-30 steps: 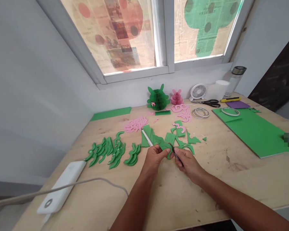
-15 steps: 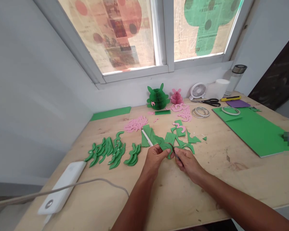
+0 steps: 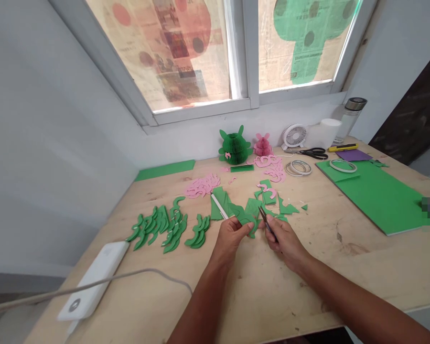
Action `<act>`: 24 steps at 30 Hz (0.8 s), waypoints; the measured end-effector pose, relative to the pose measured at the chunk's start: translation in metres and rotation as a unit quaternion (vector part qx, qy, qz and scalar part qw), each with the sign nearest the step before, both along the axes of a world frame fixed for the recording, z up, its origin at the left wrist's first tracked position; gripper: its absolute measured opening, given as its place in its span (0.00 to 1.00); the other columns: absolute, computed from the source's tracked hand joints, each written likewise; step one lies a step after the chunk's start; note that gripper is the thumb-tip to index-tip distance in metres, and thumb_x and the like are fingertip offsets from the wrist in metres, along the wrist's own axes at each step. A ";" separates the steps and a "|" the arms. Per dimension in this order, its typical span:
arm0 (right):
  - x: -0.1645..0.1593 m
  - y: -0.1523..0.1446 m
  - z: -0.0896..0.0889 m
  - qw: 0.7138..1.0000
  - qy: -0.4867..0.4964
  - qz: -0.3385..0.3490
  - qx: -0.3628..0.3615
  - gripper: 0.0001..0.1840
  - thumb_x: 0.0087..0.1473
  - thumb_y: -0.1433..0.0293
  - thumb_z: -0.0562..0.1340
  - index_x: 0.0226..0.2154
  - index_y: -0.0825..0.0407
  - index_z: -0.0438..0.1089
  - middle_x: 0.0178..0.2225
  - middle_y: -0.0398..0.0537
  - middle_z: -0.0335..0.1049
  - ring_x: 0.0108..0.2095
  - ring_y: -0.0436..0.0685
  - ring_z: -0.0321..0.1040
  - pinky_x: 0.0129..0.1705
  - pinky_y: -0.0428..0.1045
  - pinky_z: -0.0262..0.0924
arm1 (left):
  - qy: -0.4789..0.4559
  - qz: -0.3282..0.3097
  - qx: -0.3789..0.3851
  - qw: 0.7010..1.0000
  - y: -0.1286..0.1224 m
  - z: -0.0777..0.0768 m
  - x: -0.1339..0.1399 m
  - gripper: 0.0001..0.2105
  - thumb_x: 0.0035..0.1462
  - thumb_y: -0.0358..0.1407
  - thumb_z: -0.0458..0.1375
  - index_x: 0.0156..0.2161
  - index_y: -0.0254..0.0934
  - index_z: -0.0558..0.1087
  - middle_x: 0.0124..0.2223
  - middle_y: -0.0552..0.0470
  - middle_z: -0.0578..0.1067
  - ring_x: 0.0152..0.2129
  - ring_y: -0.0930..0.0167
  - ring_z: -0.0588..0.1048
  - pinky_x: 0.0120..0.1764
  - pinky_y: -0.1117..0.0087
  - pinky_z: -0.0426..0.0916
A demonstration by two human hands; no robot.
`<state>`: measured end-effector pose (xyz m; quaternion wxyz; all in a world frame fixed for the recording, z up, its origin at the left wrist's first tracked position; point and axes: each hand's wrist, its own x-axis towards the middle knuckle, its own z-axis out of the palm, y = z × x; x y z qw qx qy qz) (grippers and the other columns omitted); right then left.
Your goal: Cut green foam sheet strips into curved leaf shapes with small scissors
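Observation:
Between the thumb and fingers of my left hand (image 3: pixel 230 239) is a piece of green paper (image 3: pixel 244 217) with a curved edge. My right hand (image 3: pixel 285 242) is closed around small dark scissors (image 3: pixel 267 222), whose blades point up and left, a little apart from the green paper. A white pen (image 3: pixel 219 206) lies just beyond my left hand on green sheets. Green offcuts (image 3: pixel 286 207) are scattered past my right hand. To the left sit stacks of wavy green cutouts (image 3: pixel 175 231) and a smaller stack (image 3: pixel 198 232).
Pink cutouts (image 3: pixel 203 185) lie farther back, near a green paper honeycomb figure (image 3: pixel 235 149) and a pink one (image 3: pixel 263 145). At right are tape rolls (image 3: pixel 298 167), black-handled scissors (image 3: pixel 313 153) and green sheets (image 3: pixel 376 196). A white power bank (image 3: pixel 93 282) and grey cable (image 3: pixel 143 271) occupy the left front.
My right hand has drawn the scissors back to the right, off the green paper. My left hand keeps its hold in nearly the same place.

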<state>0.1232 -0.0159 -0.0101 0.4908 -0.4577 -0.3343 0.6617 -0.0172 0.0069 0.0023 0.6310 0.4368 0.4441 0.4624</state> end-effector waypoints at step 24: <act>0.010 0.008 -0.008 0.990 -0.119 0.003 0.070 0.15 0.42 0.60 0.65 0.22 0.54 0.65 0.16 0.35 0.50 0.18 0.45 0.43 0.19 0.45 0.37 | 0.069 -0.064 -0.026 0.995 -0.003 -0.005 0.004 0.14 0.43 0.43 0.61 0.20 0.35 0.64 0.14 0.58 0.66 0.12 0.78 0.62 0.19 0.76 0.55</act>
